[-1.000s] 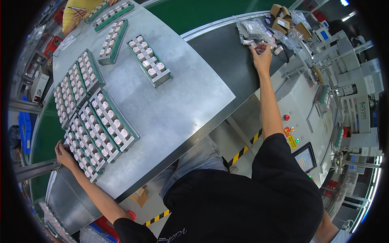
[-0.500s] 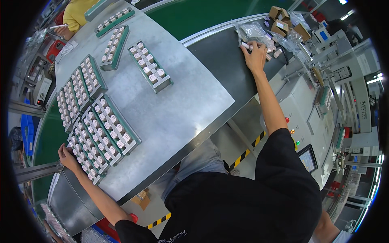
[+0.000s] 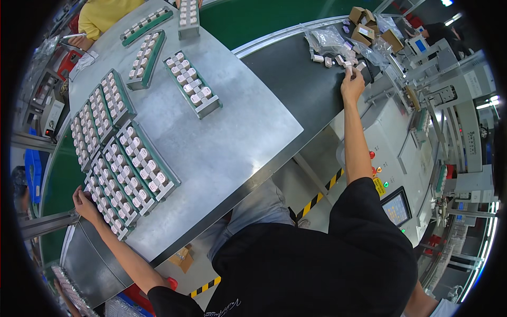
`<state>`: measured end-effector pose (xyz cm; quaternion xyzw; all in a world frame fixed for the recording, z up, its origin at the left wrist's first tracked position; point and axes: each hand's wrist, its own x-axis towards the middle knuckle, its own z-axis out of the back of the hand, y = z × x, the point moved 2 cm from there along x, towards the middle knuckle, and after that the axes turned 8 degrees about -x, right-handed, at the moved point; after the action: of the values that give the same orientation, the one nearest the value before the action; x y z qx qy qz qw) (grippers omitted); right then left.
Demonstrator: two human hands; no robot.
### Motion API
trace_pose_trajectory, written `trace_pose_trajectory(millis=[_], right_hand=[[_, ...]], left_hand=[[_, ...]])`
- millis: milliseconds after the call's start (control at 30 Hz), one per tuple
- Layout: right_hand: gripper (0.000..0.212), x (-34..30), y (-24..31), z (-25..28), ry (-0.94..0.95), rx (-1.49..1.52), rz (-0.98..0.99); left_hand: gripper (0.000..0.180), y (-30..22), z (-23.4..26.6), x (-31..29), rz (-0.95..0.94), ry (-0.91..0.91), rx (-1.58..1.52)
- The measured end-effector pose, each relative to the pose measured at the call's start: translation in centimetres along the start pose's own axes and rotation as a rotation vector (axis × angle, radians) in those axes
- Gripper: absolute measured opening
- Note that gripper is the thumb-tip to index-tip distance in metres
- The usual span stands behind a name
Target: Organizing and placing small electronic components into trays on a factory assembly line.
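My right hand (image 3: 352, 87) reaches out at the upper right. Its fingertips are pinched on a small pale pink block (image 3: 348, 65), beside several loose pink and white blocks (image 3: 328, 62) on the dark surface. At the far left my left hand (image 3: 85, 206) rests by the table edge, fingers slightly curled and apart, holding nothing that I can see. Closest to it is a group of green-sided metal trays (image 3: 168, 191) filled with rows of pale, round-topped pieces. A single tray of the same kind (image 3: 209, 107) lies apart, near the middle of the metal table.
Clear plastic bags (image 3: 325, 39) and opened cardboard boxes (image 3: 364, 33) lie beyond the loose blocks. A machine with a screen (image 3: 396, 207) and buttons stands at right. Across the metal table (image 3: 237, 137), a person in yellow (image 3: 108, 16) sits; another tray (image 3: 189, 21) is in someone's hands.
My right hand has moved right and slightly nearer, off the left part of the loose blocks. Another tray has come into view at the far table edge. My left hand stays nearly still.
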<state>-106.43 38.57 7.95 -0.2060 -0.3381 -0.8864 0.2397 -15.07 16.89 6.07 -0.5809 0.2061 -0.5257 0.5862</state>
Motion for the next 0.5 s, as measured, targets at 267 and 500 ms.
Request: trace_pose_trajectory(millis=[267, 500], right_hand=[[0.022, -0.91, 1.00, 0.53, -0.019, 0.207, 0.072], [0.021, -0.83, 0.80, 0.47, -0.010, 0.248, 0.070]], left_hand=[[0.021, -0.56, -0.10, -0.30, -0.012, -0.003, 0.035], [0.021, -0.30, 0.05, -0.12, -0.018, -0.007, 0.059]])
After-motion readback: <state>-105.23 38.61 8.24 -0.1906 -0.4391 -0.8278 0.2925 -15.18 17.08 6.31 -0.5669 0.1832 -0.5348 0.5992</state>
